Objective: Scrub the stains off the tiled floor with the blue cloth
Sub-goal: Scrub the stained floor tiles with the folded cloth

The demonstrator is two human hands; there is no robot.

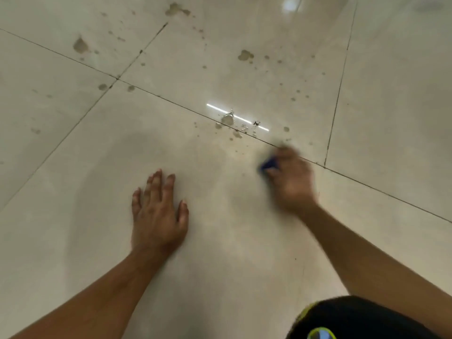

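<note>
My right hand [292, 178] is blurred with motion and closed over a blue cloth [268, 164], of which only a small corner shows at the fingers. It presses on the glossy beige tiled floor [102, 241] beside a grout line. Just beyond it lies a cluster of brown stains [228, 119] with wet droplets. My left hand [157, 211] rests flat on the tile, palm down, fingers spread, holding nothing.
More brown stains dot the far tiles, with larger blotches at the back left [80, 45], top centre [175, 9] and centre right [245, 55]. Dark grout lines [338, 86] cross the floor. A dark garment with yellow trim [354, 319] shows at the bottom right.
</note>
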